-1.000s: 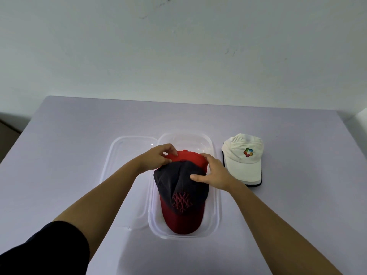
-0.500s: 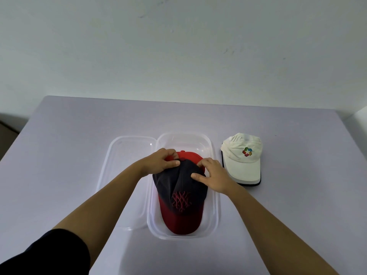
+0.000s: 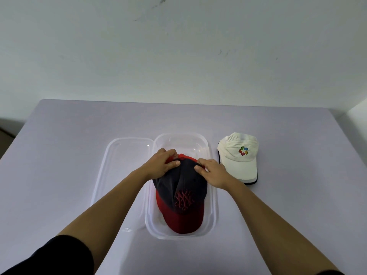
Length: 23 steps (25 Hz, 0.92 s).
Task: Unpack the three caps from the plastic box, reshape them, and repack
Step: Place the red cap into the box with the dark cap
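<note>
My left hand (image 3: 162, 164) and right hand (image 3: 211, 172) pinch the navy cap (image 3: 181, 187) (crown's back edge) in the plastic box (image 3: 213, 205); pressing harder could crease it.

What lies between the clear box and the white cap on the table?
Nothing: in the head view only a bare strip of table separates the clear box from the white cap.

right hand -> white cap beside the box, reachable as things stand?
Probably yes. The white cap lies on the table just right of the plastic box, close beside the right hand, with nothing between them. That hand is now pinching the dark cap, so it must let go first.
</note>
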Each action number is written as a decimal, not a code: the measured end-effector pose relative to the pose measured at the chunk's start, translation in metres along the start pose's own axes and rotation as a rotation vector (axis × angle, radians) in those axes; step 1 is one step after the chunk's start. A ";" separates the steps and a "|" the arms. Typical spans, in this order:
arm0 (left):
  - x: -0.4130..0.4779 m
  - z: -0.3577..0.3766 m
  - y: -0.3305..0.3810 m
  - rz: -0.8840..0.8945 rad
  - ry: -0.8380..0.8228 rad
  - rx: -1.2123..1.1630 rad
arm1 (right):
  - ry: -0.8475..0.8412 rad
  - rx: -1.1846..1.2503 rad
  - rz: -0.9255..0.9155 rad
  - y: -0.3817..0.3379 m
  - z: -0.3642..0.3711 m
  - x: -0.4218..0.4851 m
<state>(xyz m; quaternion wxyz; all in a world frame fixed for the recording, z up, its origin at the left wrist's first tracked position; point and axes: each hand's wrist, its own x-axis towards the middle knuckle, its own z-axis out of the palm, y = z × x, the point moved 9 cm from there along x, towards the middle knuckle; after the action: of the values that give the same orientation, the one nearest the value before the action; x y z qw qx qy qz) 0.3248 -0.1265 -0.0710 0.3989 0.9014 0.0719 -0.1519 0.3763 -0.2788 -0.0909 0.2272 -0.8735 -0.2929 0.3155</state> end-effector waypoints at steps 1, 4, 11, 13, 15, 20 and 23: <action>0.000 0.001 0.002 0.009 0.008 -0.004 | -0.020 0.035 0.015 0.000 0.001 -0.001; 0.000 0.003 0.003 0.037 0.027 0.014 | -0.042 0.105 0.057 0.000 0.001 -0.001; -0.016 0.002 0.003 -0.128 0.289 0.178 | 0.012 0.097 -0.002 -0.012 -0.003 -0.006; -0.041 0.005 0.021 -0.121 0.470 0.193 | 0.018 0.117 -0.011 -0.013 -0.003 -0.005; -0.060 0.029 0.029 -0.078 0.474 0.186 | 0.026 0.194 0.000 -0.013 -0.002 -0.007; -0.066 0.070 0.007 -0.069 0.277 0.410 | 0.016 0.305 0.047 -0.010 0.001 -0.012; -0.065 0.065 0.008 -0.056 0.246 0.441 | -0.003 0.293 0.062 -0.013 0.004 -0.011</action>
<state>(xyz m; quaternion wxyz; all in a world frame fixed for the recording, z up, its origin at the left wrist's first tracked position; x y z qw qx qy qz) 0.2513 -0.1810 -0.0848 0.1767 0.9760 0.1099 -0.0638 0.3620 -0.2759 -0.0816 0.3418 -0.8392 -0.2171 0.3631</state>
